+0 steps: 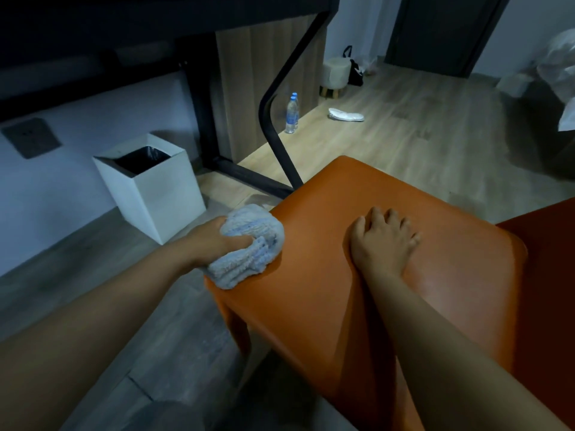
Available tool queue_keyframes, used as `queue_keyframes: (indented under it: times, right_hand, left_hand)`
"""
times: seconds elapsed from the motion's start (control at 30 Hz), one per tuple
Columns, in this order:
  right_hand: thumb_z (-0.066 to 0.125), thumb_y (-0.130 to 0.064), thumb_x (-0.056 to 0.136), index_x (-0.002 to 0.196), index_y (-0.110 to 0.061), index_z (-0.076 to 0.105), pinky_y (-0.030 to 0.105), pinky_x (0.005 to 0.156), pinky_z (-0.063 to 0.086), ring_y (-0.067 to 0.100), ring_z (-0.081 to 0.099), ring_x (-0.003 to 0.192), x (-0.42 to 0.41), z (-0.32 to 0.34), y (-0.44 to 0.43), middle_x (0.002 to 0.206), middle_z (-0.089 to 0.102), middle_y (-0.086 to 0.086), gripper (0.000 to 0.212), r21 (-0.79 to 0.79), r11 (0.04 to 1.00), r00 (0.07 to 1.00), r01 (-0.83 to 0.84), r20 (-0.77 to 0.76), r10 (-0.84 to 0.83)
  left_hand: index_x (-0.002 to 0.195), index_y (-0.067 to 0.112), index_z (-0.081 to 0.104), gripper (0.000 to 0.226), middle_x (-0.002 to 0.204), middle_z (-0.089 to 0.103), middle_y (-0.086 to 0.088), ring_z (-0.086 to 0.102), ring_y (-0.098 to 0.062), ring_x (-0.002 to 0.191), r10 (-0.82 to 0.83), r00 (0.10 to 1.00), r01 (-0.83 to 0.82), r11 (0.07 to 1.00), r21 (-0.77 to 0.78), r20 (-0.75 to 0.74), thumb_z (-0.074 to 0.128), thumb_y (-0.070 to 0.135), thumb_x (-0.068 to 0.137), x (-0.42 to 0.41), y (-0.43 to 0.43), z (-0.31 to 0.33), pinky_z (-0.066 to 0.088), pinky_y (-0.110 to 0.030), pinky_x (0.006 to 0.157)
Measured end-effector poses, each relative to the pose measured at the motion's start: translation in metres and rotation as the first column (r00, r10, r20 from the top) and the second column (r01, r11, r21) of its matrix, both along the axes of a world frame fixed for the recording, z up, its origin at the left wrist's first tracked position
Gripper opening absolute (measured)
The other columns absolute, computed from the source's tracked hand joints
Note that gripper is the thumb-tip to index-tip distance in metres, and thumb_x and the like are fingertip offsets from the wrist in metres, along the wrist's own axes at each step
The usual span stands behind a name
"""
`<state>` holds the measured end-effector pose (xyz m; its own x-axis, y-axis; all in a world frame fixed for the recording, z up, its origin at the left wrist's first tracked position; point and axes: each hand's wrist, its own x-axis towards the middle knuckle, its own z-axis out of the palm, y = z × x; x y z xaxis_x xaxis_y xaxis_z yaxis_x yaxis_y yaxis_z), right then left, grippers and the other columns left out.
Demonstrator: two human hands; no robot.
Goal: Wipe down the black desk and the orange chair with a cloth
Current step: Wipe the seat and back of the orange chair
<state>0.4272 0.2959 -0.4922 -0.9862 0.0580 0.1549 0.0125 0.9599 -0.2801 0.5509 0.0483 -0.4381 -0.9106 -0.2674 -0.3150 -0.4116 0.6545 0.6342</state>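
The orange chair point(314, 244) fills the lower right, its seat facing me. My left hand point(214, 241) grips a bunched pale blue-white cloth point(252, 247) and presses it against the seat's left edge. My right hand point(381, 241) lies flat on the middle of the seat, fingers spread, holding nothing. The black desk point(93, 23) spans the top left, seen from below, with its black frame leg point(273, 119) coming down to the floor just behind the chair.
A white bin point(161, 197) with a black liner stands on the floor left of the chair. Two water bottles point(292, 113), a white slipper point(345, 115) and a small stool point(334, 76) sit farther back. A dark door point(441, 29) is at top right.
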Motion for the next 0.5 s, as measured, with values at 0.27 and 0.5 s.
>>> queue_keyframes:
  times: [0.27,0.5]
  right_hand:
    - [0.027,-0.049,0.092,0.135,-0.019,0.046,0.059,0.113,0.006,0.037,0.022,0.139,0.002,0.003,-0.002,0.148,0.035,0.013,0.056,-0.022,1.000,1.000,0.007,-0.005,-0.007]
    - [0.029,-0.038,0.097,0.116,-0.008,0.059,0.051,0.107,0.029,0.035,0.044,0.120,0.034,0.015,-0.009,0.127,0.052,0.016,0.046,-0.026,1.000,1.000,-0.016,-0.021,0.016]
  left_hand:
    - [0.130,0.023,0.052,0.081,0.120,0.062,-0.001,0.059,-0.021,0.108,0.157,0.986,-0.154,0.986,0.062,-0.058,0.061,0.066,0.062,0.039,-0.013,-0.013,0.048,-0.039,0.097]
    - [0.094,0.022,0.065,0.043,0.090,0.070,-0.001,0.066,-0.021,0.084,0.274,0.944,-0.243,0.954,0.178,-0.181,0.067,0.046,0.057,0.106,-0.039,-0.050,0.055,-0.038,0.079]
